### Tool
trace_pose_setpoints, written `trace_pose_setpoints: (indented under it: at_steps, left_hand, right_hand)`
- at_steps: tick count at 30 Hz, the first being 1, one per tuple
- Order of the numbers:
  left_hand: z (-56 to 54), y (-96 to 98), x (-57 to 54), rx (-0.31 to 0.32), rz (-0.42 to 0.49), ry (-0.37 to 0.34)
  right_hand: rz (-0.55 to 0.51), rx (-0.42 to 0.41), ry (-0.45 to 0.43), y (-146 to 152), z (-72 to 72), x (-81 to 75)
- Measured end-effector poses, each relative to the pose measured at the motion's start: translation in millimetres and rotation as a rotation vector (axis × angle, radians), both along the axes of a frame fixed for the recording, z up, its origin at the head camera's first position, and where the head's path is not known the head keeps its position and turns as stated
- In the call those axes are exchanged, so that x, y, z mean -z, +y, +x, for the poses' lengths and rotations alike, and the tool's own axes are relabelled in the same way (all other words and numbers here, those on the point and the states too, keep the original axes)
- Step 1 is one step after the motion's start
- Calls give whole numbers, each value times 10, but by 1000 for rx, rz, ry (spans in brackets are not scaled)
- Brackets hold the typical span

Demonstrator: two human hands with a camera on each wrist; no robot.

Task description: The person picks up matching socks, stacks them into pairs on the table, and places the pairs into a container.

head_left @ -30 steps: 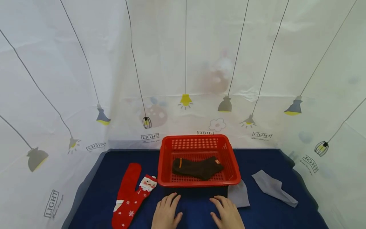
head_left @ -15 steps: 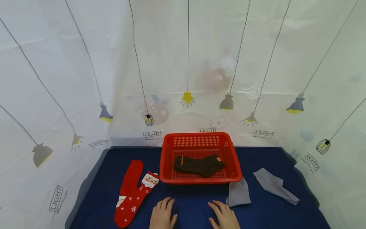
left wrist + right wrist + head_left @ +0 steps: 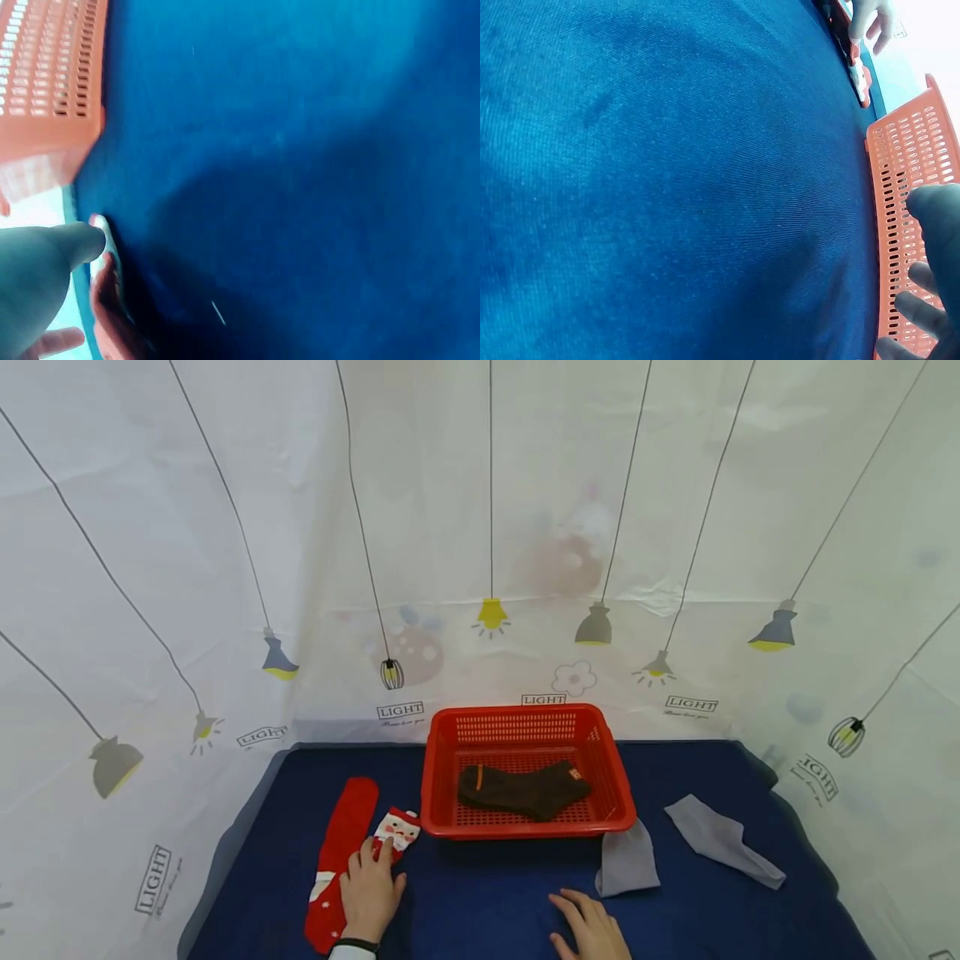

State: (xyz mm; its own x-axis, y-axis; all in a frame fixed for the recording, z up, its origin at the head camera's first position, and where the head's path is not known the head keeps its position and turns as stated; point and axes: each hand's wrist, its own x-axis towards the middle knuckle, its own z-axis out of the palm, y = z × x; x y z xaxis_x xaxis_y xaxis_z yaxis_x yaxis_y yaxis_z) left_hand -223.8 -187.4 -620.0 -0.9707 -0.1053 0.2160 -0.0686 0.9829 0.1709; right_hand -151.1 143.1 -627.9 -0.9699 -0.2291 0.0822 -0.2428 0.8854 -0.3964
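Note:
My left hand [image 3: 369, 889] reaches over the red Santa sock [image 3: 351, 814], its fingertips overlapping the part just below the white Santa face. That sock lies bent in a V on the blue cloth, left of the basket, and the hand covers much of its printed side. In the left wrist view my thumb [image 3: 52, 251] is above the sock's edge [image 3: 112, 307], fingers loosely spread. My right hand [image 3: 592, 927] hovers low at the front, fingers slightly bent, holding nothing. Beyond it lies a grey sock [image 3: 627, 864], partly hidden under the basket's front right corner.
A red plastic basket [image 3: 528, 831] stands at the back middle, with a dark brown sock [image 3: 525, 789] inside. Another grey sock [image 3: 720, 841] lies to the right on the blue cloth [image 3: 480, 902]. A white printed sheet [image 3: 450, 527] hangs behind and at both sides.
My left hand has moved from in front of the basket leftward and forward onto the Santa sock. My right hand has drawn back slightly, then stayed nearly still.

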Motion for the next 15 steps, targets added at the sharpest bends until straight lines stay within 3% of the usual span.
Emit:
trace_pose_setpoints:
  at_steps: [5,15]
  left_hand:
    - [-82,-60,39,-20,20,-68]
    - [-164,-126,35,-40,0,-114]
  right_hand:
    - [-17,4,-28,18,21,-11]
    - [-49,1,-56,42,73,8]
